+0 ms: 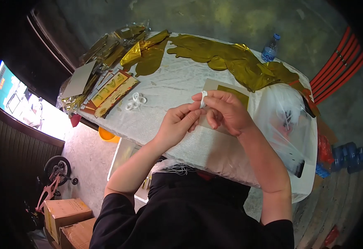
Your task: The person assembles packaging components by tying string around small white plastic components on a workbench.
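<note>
Head view: your right hand (229, 112) pinches a white coil (204, 99); your left hand (179, 122) meets its lower end, though whether it grips is unclear. That coil is up off the table (156, 118), near a grey card (210, 85); other white coils (136, 101) lie loose, gold foil pieces (214, 56) beyond. Around stand a bottle (269, 52), red pipes (338, 68), boxes (67, 211)
</note>
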The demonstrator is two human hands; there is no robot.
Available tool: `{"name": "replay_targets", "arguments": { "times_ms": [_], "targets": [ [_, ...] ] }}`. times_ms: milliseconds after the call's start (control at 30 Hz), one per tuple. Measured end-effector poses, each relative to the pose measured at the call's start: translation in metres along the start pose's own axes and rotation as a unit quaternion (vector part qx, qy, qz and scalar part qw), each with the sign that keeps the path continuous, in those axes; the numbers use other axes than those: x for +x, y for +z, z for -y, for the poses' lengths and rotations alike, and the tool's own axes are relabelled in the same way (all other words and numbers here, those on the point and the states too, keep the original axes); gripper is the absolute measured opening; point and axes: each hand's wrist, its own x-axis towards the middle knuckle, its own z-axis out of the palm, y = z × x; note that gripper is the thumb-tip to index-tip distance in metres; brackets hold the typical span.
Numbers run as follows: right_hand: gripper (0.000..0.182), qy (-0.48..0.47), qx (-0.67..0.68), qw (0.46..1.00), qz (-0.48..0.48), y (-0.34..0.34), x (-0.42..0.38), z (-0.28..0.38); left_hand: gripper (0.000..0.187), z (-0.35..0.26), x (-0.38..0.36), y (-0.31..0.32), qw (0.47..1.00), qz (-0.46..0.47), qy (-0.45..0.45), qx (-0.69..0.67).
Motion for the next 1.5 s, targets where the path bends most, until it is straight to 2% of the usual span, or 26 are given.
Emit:
{"name": "replay_targets", "arguments": {
  "times_ms": [133,200,267,333,400,533,633,667,733,800,833,900,967,1000,1067,1200,1333,1400,1500],
  "targets": [
    [0.027,-0.001,-0.065,0.998,-0.003,0.004,0.001,-0.003,0.021,-0.002,-0.003,0.003,0.999,-0.048,-0.004,0.010],
    [0.027,-0.063,-0.096,0.993,-0.022,0.007,0.002,-0.008,0.021,-0.001,-0.003,0.001,0.999,-0.049,-0.010,0.012],
    [0.027,-0.075,-0.092,0.993,-0.030,0.011,0.002,-0.014,0.021,-0.001,-0.004,-0.002,0.998,-0.051,-0.016,0.014],
    [0.027,-0.085,-0.087,0.992,-0.040,0.012,0.003,-0.017,0.023,-0.002,-0.005,-0.003,0.998,-0.048,-0.033,-0.036],
    [0.027,-0.124,-0.165,0.978,-0.030,0.010,0.004,-0.021,0.023,-0.006,-0.006,-0.003,0.996,-0.044,-0.038,-0.065],
    [0.029,-0.123,-0.163,0.977,-0.067,0.020,0.001,-0.020,0.026,-0.016,-0.010,-0.005,0.994,-0.036,-0.036,-0.098],
    [0.028,-0.138,-0.195,0.969,-0.057,0.021,0.000,-0.020,0.025,-0.016,-0.012,-0.006,0.999,-0.030,-0.008,-0.028],
    [0.026,-0.132,-0.197,0.970,-0.059,0.023,-0.001,-0.018,0.025,-0.016,-0.013,-0.007,0.999,-0.031,-0.009,-0.028],
    [0.024,-0.129,-0.199,0.969,-0.062,0.023,-0.002,-0.017,0.022,-0.020,-0.012,-0.010,0.996,-0.034,0.006,0.084],
    [0.016,-0.059,-0.233,0.968,-0.067,0.016,0.001,-0.021,0.021,-0.026,-0.010,-0.015,0.991,-0.038,0.028,0.122],
    [0.016,-0.062,-0.234,0.968,-0.065,0.014,0.003,-0.024,0.019,-0.029,-0.009,-0.018,0.985,-0.043,0.046,0.161],
    [0.008,-0.055,-0.198,0.979,-0.013,0.009,0.004,-0.031,0.018,-0.031,-0.006,-0.024,0.985,-0.044,0.062,0.157],
    [0.010,-0.026,-0.201,0.979,0.003,0.012,0.002,-0.025,0.019,-0.026,-0.002,-0.029,0.980,-0.020,0.114,0.160],
    [0.016,0.002,-0.204,0.979,0.019,0.012,0.002,-0.022,0.019,-0.026,-0.002,-0.028,0.980,-0.020,0.115,0.161],
    [0.017,0.006,-0.179,0.983,0.026,0.008,0.003,-0.022,0.022,-0.028,-0.007,-0.023,0.970,0.034,0.101,0.217],
    [0.016,0.036,-0.125,0.991,0.040,0.006,0.003,-0.019,0.020,-0.025,-0.008,-0.020,0.987,0.007,0.045,0.151],
    [0.014,0.070,-0.107,0.991,0.040,-0.001,0.005,-0.024,0.013,-0.014,-0.006,-0.021,0.986,-0.035,0.058,0.151],
    [0.015,0.094,-0.037,0.995,0.021,-0.002,0.006,-0.028,0.013,-0.012,-0.006,-0.023,0.988,-0.036,0.023,0.150],
    [0.017,0.110,-0.018,0.994,-0.016,-0.001,0.006,-0.029,0.011,-0.006,-0.006,-0.027,0.994,-0.045,0.009,0.097]
  ]
}}
